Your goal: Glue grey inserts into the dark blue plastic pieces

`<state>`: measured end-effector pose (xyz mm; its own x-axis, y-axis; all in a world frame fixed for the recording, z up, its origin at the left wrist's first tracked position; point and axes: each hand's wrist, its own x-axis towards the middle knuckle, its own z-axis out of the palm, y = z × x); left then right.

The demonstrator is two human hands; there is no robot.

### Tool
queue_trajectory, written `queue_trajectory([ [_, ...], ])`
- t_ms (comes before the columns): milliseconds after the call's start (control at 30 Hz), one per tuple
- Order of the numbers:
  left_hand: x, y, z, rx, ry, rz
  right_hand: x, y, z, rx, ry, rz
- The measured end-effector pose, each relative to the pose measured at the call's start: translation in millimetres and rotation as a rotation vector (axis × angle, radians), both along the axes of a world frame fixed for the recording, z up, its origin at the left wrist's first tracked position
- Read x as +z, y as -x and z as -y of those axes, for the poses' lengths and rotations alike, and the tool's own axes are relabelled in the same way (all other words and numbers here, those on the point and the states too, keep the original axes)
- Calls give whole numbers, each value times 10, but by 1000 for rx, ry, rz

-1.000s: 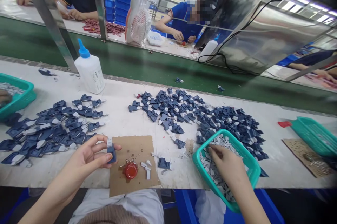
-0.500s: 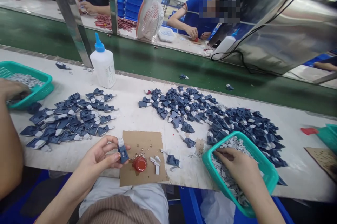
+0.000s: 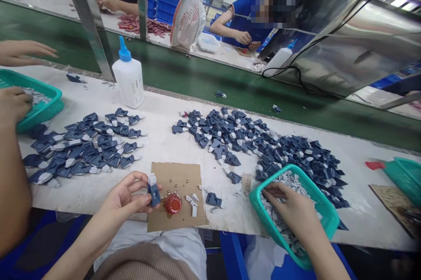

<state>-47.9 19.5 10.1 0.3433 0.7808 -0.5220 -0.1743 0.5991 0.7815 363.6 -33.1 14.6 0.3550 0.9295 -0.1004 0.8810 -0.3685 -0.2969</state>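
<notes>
Between the thumb and fingers of my left hand [image 3: 130, 194] is a dark blue plastic part [image 3: 154, 193] with a light grey piece at its top, held upright over the left edge of a cardboard sheet [image 3: 177, 174]. My right hand [image 3: 286, 203] reaches into a green basket [image 3: 258, 216] of small light grey pieces [image 3: 291, 180]; its fingertips are hidden among them. On the cardboard sit a red cap [image 3: 173, 204] with wet drops around it and several loose grey pieces [image 3: 193, 203]. A single blue part [image 3: 214, 200] lies right of the sheet.
Piles of blue parts lie left [image 3: 88, 148] and right [image 3: 296, 153]. A white bottle with a blue tip [image 3: 128, 78] stands behind. At left, a co-worker's hand [image 3: 15, 104] is at another green basket [image 3: 54, 105]. Beyond runs a green belt [image 3: 184, 72] with co-workers across it.
My left hand still holds the blue part in about the same place. My right hand stays in the basket, its fingers shifted slightly. At far left, another hand has come in over the belt.
</notes>
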Motion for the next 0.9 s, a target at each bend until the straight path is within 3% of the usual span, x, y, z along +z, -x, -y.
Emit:
queue_trajectory([
  [300, 32, -84, 60, 26, 23, 56, 44, -20, -30, -83, 54, -26],
  [500, -35, -43, 48, -5, 6, 71, 44, 46, -107, -108, 55, 8],
  [633, -47, -12, 59, 38, 3, 71, 186, 67, -35, -143, 12, 61],
  [733, -41, -7, 83, 68, 5, 73, 353, 232, 72, -173, -140, 171],
  [800, -52, -13, 100, 78, 1, 61, 422, 495, 114, -80, -254, 195],
  [900, -100, -27, 124, 59, -8, 36, 411, 1069, 86, 282, -323, -11],
])
